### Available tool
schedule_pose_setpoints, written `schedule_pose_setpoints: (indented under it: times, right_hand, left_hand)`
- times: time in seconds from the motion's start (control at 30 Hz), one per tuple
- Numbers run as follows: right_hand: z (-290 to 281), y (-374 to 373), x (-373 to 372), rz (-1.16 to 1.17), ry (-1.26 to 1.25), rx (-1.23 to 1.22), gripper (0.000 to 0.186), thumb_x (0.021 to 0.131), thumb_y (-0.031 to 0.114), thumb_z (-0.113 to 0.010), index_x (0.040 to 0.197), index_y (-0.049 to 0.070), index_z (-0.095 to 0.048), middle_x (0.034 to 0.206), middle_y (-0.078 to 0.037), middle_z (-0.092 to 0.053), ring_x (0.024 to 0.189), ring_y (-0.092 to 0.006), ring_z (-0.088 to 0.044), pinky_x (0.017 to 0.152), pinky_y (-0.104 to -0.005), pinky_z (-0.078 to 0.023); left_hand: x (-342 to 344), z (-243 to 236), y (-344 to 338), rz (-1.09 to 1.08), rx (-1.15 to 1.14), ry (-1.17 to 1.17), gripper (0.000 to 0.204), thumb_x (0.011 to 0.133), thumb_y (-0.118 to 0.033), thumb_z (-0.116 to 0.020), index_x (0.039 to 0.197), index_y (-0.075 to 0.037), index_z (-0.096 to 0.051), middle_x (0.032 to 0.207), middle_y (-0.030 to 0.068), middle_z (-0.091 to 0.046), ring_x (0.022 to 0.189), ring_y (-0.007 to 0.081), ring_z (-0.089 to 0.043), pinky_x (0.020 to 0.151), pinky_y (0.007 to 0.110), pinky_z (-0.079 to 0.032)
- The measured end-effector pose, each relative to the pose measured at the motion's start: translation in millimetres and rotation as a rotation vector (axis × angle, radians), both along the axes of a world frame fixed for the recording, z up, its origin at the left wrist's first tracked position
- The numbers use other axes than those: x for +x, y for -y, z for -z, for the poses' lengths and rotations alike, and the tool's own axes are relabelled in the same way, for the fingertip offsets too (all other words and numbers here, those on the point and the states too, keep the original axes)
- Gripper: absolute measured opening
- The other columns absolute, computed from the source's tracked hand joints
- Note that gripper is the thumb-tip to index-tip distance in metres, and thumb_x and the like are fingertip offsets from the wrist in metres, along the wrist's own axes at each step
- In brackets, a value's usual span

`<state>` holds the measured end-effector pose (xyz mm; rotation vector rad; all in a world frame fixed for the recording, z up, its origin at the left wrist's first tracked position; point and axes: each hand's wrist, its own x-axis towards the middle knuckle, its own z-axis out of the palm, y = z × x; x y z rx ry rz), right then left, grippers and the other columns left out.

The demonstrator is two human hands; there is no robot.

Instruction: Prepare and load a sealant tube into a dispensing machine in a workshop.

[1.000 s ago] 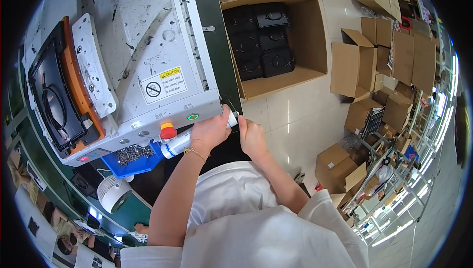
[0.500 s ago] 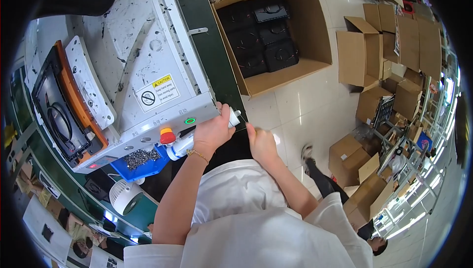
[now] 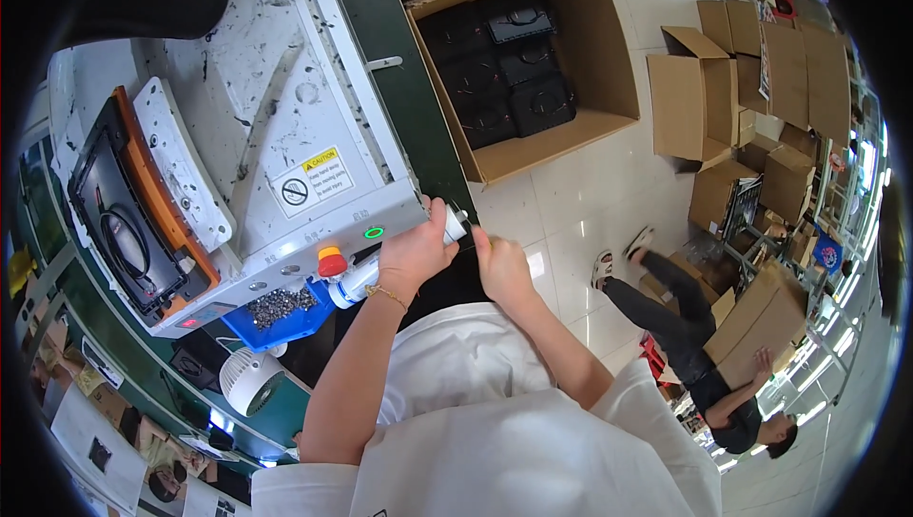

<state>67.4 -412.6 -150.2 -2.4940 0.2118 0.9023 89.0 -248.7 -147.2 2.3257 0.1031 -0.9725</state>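
Observation:
My left hand (image 3: 418,251) is closed around a white cylindrical tube (image 3: 356,285) with blue bands, just below the front panel of the grey, marked machine (image 3: 276,89). My right hand (image 3: 504,270) is closed beside the tube's narrow tip; a thin piece runs toward my thumb, too small to name. The panel carries a lit green button (image 3: 374,233) and a red-yellow knob (image 3: 330,262). A blue tray (image 3: 266,328) of small metal parts hangs below it, and an orange fixture (image 3: 181,257) with a black housing (image 3: 121,232) sits at the left.
An open carton (image 3: 599,60) of black units stands beyond the green surface (image 3: 437,151). Cartons (image 3: 685,103) and racks line the right. A person in black (image 3: 709,393) carries a box at lower right. A white fan (image 3: 249,379) and other workers (image 3: 166,479) are at lower left.
My right hand has shifted slightly rightward from the tube's tip over the past second, and the tube has moved slightly right. A person in black has come into view at lower right carrying a box.

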Motion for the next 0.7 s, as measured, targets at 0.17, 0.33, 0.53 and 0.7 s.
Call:
schedule_pose_setpoints:
  times: [0.17, 0.33, 0.53, 0.7]
  right_hand:
    - [12, -3, 0, -0.036, 0.071, -0.039, 0.057, 0.098, 0.044, -0.045, 0.071, -0.003, -0.064, 0.068, -0.031, -0.061, 0.069, -0.0485, -0.063, 0.062, -0.0531, -0.051]
    - [6, -3, 3, -0.023, 0.049, 0.019, 0.059, 0.099, 0.044, -0.044, 0.07, -0.003, -0.064, 0.068, -0.03, -0.061, 0.069, -0.0482, -0.062, 0.062, -0.053, -0.051]
    - [8, -6, 13, -0.057, 0.033, -0.007, 0.059, 0.099, 0.044, -0.043, 0.071, -0.003, -0.064, 0.068, -0.03, -0.061, 0.069, -0.0477, -0.062, 0.062, -0.0526, -0.051]
    - [3, 1, -1, -0.014, 0.01, -0.014, 0.06, 0.1, 0.044, -0.043, 0.07, -0.004, -0.063, 0.069, -0.03, -0.061, 0.071, -0.0482, -0.062, 0.064, -0.0529, -0.051]
  left_hand:
    - [-12, 15, 0, 0.103, 0.07, 0.32, 0.057, 0.07, -0.036, -0.076, 0.109, -0.004, -0.049, 0.107, 0.0115, -0.053, 0.087, 0.0328, -0.065, 0.071, 0.043, -0.055]
    - [-10, 14, -1, 0.066, 0.041, 0.259, 0.056, 0.07, -0.035, -0.077, 0.107, -0.003, -0.05, 0.106, 0.0121, -0.054, 0.09, 0.0333, -0.064, 0.073, 0.044, -0.054]
    - [-8, 13, 1, 0.061, 0.029, 0.242, 0.055, 0.069, -0.034, -0.077, 0.106, -0.003, -0.051, 0.106, 0.0118, -0.054, 0.091, 0.0334, -0.064, 0.075, 0.044, -0.054]
    - [-11, 17, -2, 0.071, 0.045, 0.311, 0.055, 0.069, -0.034, -0.077, 0.107, -0.003, -0.051, 0.106, 0.0121, -0.055, 0.09, 0.0336, -0.063, 0.075, 0.044, -0.054]
